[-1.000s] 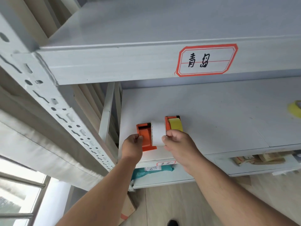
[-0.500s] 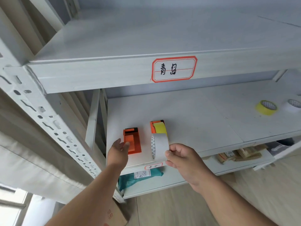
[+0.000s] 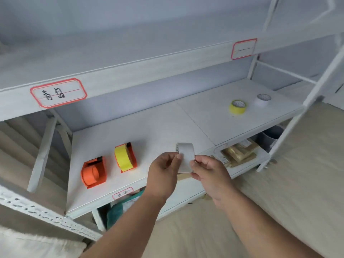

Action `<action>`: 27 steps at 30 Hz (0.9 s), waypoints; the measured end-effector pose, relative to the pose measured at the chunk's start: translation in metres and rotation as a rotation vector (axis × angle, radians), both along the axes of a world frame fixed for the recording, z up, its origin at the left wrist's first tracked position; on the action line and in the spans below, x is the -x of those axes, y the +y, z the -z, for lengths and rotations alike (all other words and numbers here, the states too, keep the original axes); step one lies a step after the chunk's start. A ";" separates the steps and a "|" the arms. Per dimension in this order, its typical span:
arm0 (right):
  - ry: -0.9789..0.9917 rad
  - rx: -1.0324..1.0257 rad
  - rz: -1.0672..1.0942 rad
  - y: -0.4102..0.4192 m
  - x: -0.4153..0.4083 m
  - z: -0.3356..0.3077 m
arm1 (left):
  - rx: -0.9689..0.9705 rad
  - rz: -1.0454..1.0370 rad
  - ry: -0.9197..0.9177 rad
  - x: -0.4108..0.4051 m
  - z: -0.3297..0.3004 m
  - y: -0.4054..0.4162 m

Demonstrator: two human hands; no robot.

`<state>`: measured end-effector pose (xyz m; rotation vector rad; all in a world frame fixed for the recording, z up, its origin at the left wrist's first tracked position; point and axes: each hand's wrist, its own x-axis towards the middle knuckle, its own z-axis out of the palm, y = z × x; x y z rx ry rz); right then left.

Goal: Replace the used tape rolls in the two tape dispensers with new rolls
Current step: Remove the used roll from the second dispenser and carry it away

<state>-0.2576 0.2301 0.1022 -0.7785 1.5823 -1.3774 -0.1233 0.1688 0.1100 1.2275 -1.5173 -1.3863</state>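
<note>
Hands: left hand (image 3: pixel 163 175) and right hand (image 3: pixel 209 174) both pinch the white roll (image 3: pixel 185 157), fingers closed on its edges (likely to carry it clear).
Empty dispenser (image 3: pixel 93 172): on the shelf (image 3: pixel 167 127), well left of the roll.
Yellow-loaded dispenser (image 3: pixel 125 157): between them.
New rolls: yellow (image 3: pixel 238 107) and white (image 3: pixel 262 100), far right of the held roll.

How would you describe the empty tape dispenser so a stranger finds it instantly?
On the white shelf board, two orange plastic tape dispensers stand near the front left edge. Pick the leftmost dispenser: its orange hub is bare, while its neighbour carries a yellow tape roll.
</note>
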 end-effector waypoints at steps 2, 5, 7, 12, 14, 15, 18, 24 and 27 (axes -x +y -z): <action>0.030 -0.003 0.072 0.022 0.038 -0.004 | -0.021 0.050 -0.005 0.044 -0.004 0.014; 0.073 -0.009 0.156 0.050 0.092 -0.012 | -0.037 0.120 0.003 0.105 -0.013 0.034; 0.081 -0.012 0.230 0.063 0.122 -0.015 | -0.052 0.161 0.004 0.142 -0.018 0.042; 0.041 -0.048 0.354 0.078 0.183 -0.024 | -0.069 0.231 -0.020 0.217 -0.020 0.044; 0.042 -0.053 0.405 0.079 0.202 -0.025 | -0.053 0.260 -0.037 0.241 -0.016 0.041; 0.048 -0.050 0.434 0.079 0.211 -0.024 | -0.043 0.276 -0.040 0.253 -0.015 0.039; 0.055 -0.067 0.480 0.079 0.243 -0.023 | -0.042 0.315 -0.028 0.288 -0.015 0.038; 0.059 -0.063 0.532 0.093 0.322 -0.018 | -0.020 0.361 -0.021 0.370 -0.014 0.052; 0.059 -0.066 0.517 0.103 0.371 -0.013 | -0.014 0.353 -0.017 0.418 -0.010 0.062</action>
